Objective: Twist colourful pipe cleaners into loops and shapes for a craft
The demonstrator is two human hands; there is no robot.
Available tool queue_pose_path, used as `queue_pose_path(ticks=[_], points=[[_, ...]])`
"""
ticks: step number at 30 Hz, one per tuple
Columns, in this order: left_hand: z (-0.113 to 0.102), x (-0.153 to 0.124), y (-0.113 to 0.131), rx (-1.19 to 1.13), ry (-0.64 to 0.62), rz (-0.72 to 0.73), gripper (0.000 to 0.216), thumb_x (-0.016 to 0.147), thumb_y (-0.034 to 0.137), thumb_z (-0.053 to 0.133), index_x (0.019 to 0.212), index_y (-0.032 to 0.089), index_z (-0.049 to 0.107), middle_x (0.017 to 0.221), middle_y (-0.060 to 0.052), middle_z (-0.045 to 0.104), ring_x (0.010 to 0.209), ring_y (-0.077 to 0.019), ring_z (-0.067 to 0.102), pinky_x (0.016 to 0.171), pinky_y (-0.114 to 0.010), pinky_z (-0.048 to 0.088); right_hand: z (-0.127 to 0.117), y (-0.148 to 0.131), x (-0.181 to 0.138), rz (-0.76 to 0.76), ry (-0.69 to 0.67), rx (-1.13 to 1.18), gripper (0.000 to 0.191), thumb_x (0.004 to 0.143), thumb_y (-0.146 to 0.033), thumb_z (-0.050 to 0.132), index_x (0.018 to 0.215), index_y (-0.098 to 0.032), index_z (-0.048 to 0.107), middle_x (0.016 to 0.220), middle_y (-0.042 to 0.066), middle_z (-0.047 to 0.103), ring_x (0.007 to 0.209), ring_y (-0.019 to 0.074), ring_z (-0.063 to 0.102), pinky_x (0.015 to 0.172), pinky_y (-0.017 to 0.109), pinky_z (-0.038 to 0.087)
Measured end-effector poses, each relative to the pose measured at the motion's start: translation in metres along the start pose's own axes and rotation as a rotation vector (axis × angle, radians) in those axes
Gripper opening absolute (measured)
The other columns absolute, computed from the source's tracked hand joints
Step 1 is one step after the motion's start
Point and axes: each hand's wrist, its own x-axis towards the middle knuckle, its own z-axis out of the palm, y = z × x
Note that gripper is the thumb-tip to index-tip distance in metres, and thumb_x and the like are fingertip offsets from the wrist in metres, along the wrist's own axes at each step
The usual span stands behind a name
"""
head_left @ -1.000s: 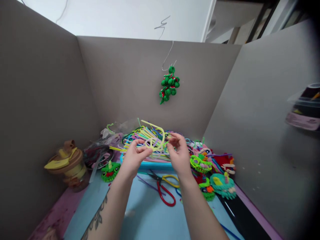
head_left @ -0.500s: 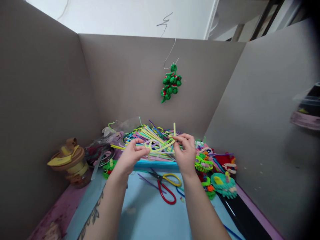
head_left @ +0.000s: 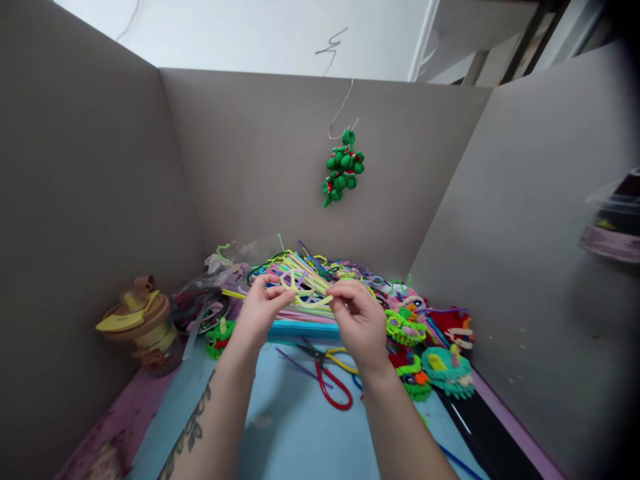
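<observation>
My left hand (head_left: 260, 310) pinches one side of a pale yellow pipe cleaner shape (head_left: 315, 305), bent into loops. My right hand (head_left: 361, 320) has thumb and forefinger closed on the other end of it, a short way to the right. Both hands hang in front of a heap of coloured pipe cleaners (head_left: 309, 268) in a blue tray (head_left: 305, 329). Beneath the hands, scissors (head_left: 334, 387) with one red and one yellow handle lie on the light blue mat (head_left: 305, 433), partly behind my right hand. Beside them is a purple pipe cleaner (head_left: 296, 361).
Finished pipe cleaner figures, among them a turquoise one (head_left: 449, 371), crowd the right side. A small green figure (head_left: 218, 339) and a lidded cup (head_left: 145, 323) stand left. A green bundle (head_left: 344, 167) hangs from a wire on the grey back panel (head_left: 250, 153).
My right hand has moved left, closer to my left hand, and the yellow strip between them bows more. The end that stuck up above my right fingers no longer shows.
</observation>
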Motion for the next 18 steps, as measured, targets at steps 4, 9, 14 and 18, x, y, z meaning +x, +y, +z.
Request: queue_pose_path(ticks=[4,9,14,18], points=[[-0.004,-0.001,0.002,0.050,-0.096,0.002,0.038,0.065,0.023,0.072,0.088,0.020,0.043,0.064,0.005,0.060,0.057,-0.0088,0.056,0.056,-0.019,0.038,0.000,0.002,-0.001,0.142,-0.028,0.076,0.009,0.080,-0.015,0.056,0.079,-0.022,0.063,0.080,0.002,0.061,0.076,0.0152,0.058,0.067,0.028,0.046],[-0.008,-0.005,0.008,0.132,-0.246,0.014,0.036,0.068,0.022,0.070,0.091,0.021,0.042,0.064,0.005,0.060,0.056,-0.0096,0.056,0.054,-0.020,0.039,0.002,0.016,0.001,0.458,0.018,0.301,0.003,0.076,-0.023,0.060,0.077,-0.020,0.060,0.064,-0.003,0.057,0.057,0.0107,0.053,0.054,0.022,0.044],[-0.002,-0.010,0.010,0.098,-0.293,0.052,0.037,0.068,0.021,0.070,0.091,0.021,0.041,0.065,0.005,0.060,0.055,-0.0094,0.057,0.054,-0.020,0.040,0.005,0.026,0.003,0.612,0.006,0.446,0.013,0.067,-0.022,0.064,0.075,-0.019,0.054,0.059,-0.006,0.053,0.048,0.0078,0.047,0.044,0.019,0.038],[0.001,-0.010,0.009,0.070,-0.291,0.073,0.035,0.069,0.020,0.070,0.090,0.022,0.041,0.067,0.004,0.059,0.056,-0.0099,0.057,0.053,-0.020,0.040,0.004,0.023,0.004,0.575,-0.002,0.380,0.015,0.065,-0.022,0.065,0.071,-0.019,0.051,0.061,-0.006,0.051,0.050,0.0079,0.046,0.046,0.019,0.037]])
